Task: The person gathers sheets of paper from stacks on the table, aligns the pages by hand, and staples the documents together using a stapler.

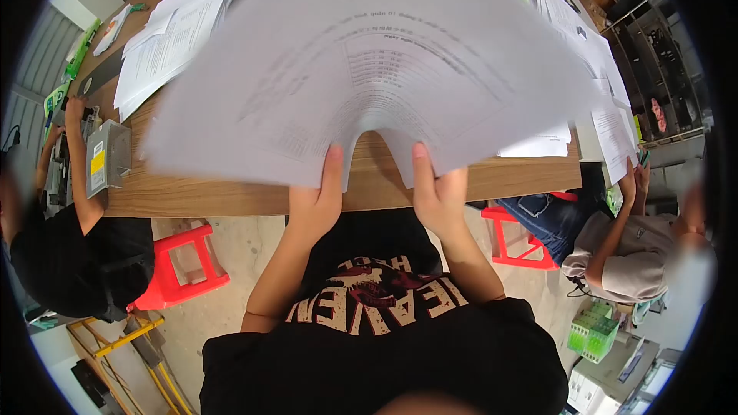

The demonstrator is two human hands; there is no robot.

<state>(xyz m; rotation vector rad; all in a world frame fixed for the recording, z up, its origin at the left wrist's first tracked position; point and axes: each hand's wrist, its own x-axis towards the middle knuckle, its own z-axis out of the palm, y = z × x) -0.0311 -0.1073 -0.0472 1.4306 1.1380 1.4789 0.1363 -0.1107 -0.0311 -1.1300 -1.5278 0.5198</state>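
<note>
Both my hands grip a printed sheet of paper [461,107], one at each side of its near edge. The paper is bowed, its middle arching up near my body and its far part spreading out, partly blurred. My left hand [317,196] has its thumb on top of the sheet, the other fingers hidden below. Likewise my right hand [440,192] presses its thumb on the upper face, with the remaining fingers mostly out of sight. Whether it is one sheet or several together I cannot tell. The paper is held above the brown wooden table [507,178].
Stacks of printed papers [173,38] lie at the table's left, and more papers [538,144] at its right. A metal box with a yellow label [108,155] stands by a person in black at left. Another person [623,253] at right holds a sheet. Red stools [181,265] stand below.
</note>
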